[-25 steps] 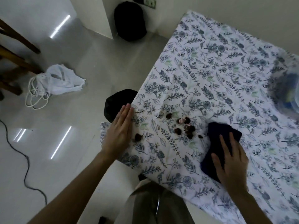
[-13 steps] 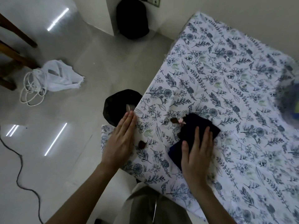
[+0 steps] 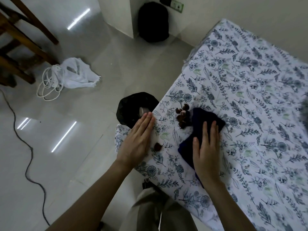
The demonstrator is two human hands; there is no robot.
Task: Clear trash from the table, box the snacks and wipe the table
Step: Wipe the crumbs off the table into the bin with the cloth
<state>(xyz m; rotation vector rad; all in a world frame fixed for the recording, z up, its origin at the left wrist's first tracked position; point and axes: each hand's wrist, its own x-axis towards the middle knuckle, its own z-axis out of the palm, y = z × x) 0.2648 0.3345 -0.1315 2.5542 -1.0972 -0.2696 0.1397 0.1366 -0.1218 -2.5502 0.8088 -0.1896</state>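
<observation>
The cloth [image 3: 200,118] lay near the table's [image 3: 250,97] left edge, its long axis running roughly 7 to 1 o'clock. The crumbs [image 3: 182,117] were heaped against its 10 o'clock side. The right hand [image 3: 206,147] pressed flat on it with straight fingers, gripping nothing. The left hand [image 3: 138,140] rested at the edge, flat and empty, with one stray crumb [image 3: 157,146] just beside it. The cloth looked soft and limp and would probably bunch, so it was best pressed mid-cloth. The bin [image 3: 128,107] sat below, at the left hand's 11 o'clock.
</observation>
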